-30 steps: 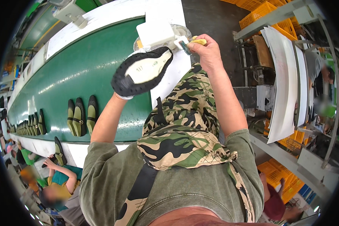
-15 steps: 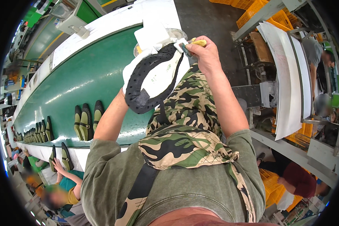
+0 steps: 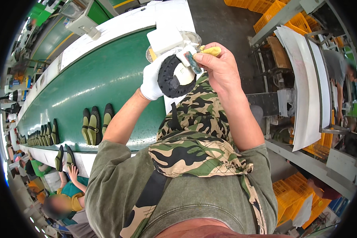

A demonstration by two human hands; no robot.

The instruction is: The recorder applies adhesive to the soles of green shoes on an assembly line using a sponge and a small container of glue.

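Note:
My left hand (image 3: 150, 82), in a white glove, is wrapped round a black shoe upper (image 3: 168, 82) with small dark dots, folded in over a cream insole (image 3: 184, 74). The shoe's end points toward me, foreshortened. My bare right hand (image 3: 222, 67) pinches a small brush (image 3: 211, 50) with a yellow handle and a greenish-white head. The brush head is at the shoe's right edge; whether it touches is hard to tell. Just beyond the shoe sit a white block-shaped piece (image 3: 164, 39) and a clear round dish (image 3: 192, 37).
A green conveyor belt (image 3: 119, 71) with a white border runs along my left, carrying several olive-and-black shoes (image 3: 93, 125). A co-worker (image 3: 69, 190) handles shoes at lower left. Yellow crates (image 3: 289, 194) and a rack with white sheets (image 3: 301, 87) stand to the right.
The shoe has turned and tilted, so its end now faces me and it looks shorter. My left gloved hand shows more fully beside it. The brush has shifted slightly right and down.

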